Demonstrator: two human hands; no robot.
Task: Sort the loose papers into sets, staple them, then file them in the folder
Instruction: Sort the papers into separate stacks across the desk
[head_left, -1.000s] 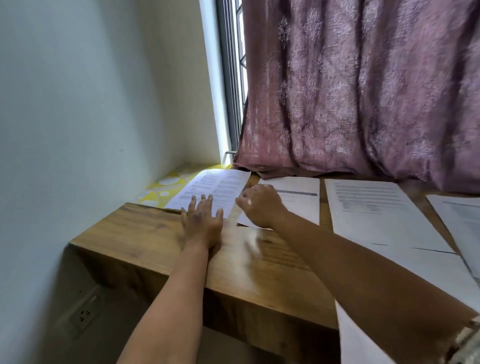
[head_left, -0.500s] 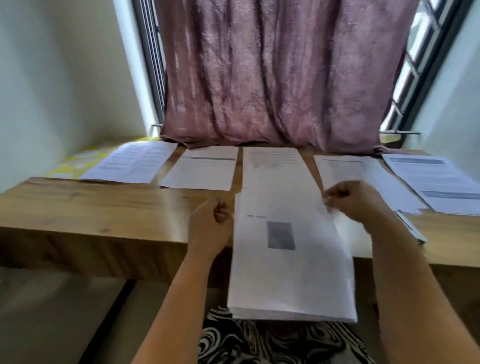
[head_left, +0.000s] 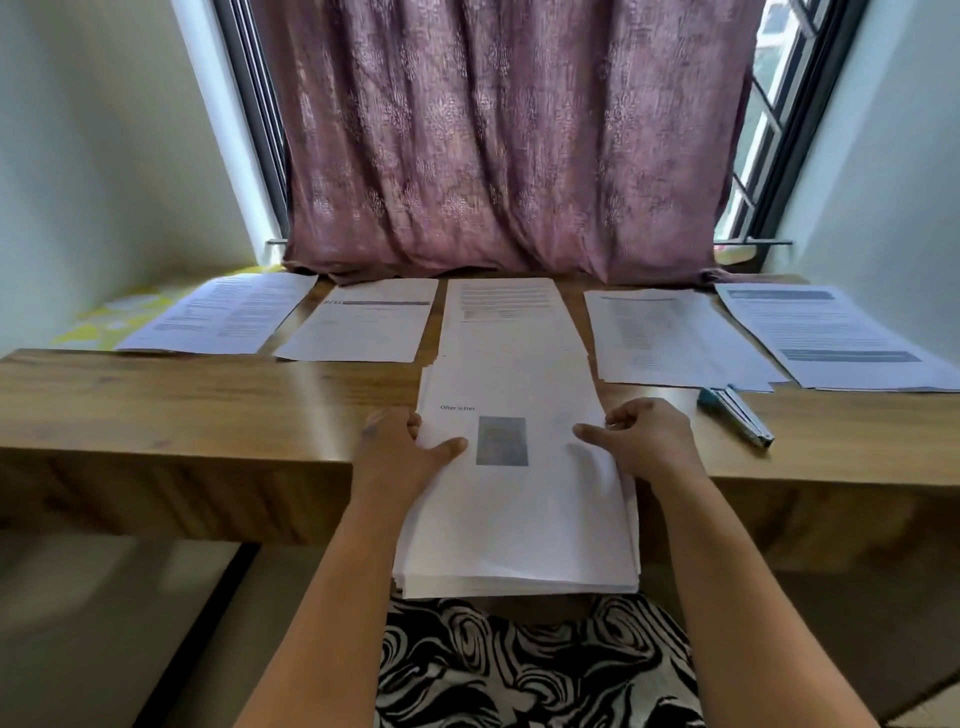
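White sheets lie in five piles along the desk, while left hand and right hand each pinch the unsorted stack; the stapler looks untouched, so stapling and filing remain.

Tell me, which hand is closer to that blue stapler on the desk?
Right. The right hand grips the paper stack just left of the stapler; the left hand holds the stack's far side.

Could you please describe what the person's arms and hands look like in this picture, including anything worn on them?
Both forearms are bare up to the bottom edge of the picture, with no sleeves in view. The left hand and the right hand wear no gloves, and no rings, watch or bracelet can be seen. A faint dark smudge sits on the back of the left hand.
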